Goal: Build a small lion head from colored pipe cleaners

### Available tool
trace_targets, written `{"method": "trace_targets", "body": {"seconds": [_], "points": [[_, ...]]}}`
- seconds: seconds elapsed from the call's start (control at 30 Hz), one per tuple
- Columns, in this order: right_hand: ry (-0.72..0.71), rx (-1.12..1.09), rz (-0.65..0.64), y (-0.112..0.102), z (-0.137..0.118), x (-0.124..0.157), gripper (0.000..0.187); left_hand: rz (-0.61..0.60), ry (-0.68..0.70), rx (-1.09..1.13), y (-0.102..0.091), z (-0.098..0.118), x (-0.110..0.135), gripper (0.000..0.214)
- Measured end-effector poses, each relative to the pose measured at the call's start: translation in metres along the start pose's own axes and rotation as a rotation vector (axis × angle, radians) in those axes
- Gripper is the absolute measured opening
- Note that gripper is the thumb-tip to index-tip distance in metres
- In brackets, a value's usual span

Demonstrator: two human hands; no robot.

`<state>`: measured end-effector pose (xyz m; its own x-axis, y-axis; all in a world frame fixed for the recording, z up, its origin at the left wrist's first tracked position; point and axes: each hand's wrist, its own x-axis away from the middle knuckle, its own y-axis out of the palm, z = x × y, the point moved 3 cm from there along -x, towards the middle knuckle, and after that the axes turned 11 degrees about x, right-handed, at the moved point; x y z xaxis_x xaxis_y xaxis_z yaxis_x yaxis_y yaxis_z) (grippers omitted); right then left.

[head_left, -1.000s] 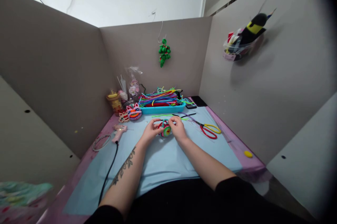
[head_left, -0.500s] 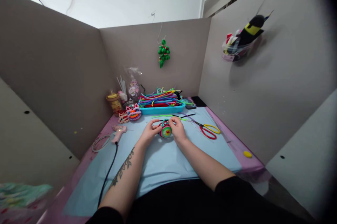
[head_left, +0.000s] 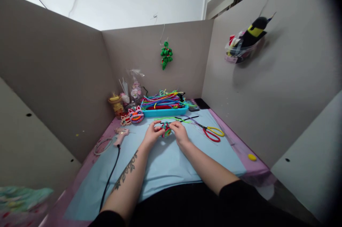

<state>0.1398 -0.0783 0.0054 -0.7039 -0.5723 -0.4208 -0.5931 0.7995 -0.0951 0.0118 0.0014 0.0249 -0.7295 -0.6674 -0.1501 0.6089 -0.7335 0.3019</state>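
A small round pipe-cleaner craft piece point(head_left: 166, 131) in red, green and yellow is held just above the light blue mat point(head_left: 171, 163). My left hand point(head_left: 151, 135) pinches its left side with closed fingers. My right hand point(head_left: 179, 131) grips its right side, fingers curled. The piece is turned edge-on, so little of its face shows. A loose green pipe cleaner point(head_left: 171, 119) lies just behind my hands.
A blue tray of coloured pipe cleaners point(head_left: 163, 105) sits at the back. Red and yellow scissors point(head_left: 212, 133) lie to the right, a pink glue gun point(head_left: 120, 135) with black cord to the left. Finished craft faces point(head_left: 133, 116) and jars stand at back left. Grey partition walls enclose the table.
Both hands have turned the craft piece from face-up to nearly edge-on. The hands stayed in the same spot on the mat.
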Motion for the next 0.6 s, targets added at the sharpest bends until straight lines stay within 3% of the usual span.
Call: {"method": "trace_targets", "body": {"seconds": [0.17,0.37,0.6], "points": [[0.077,0.033,0.014,-0.002,-0.007,0.002,0.015,-0.005,-0.003,-0.002,-0.001,0.000,-0.001,0.064],[0.079,0.082,-0.045,0.000,0.000,-0.001,0.016,-0.118,-0.029,-0.028,0.000,-0.009,-0.004,0.055],[-0.114,0.322,-0.105,0.005,-0.002,0.000,0.018,-0.068,0.066,-0.086,-0.001,-0.012,-0.007,0.051]]}}
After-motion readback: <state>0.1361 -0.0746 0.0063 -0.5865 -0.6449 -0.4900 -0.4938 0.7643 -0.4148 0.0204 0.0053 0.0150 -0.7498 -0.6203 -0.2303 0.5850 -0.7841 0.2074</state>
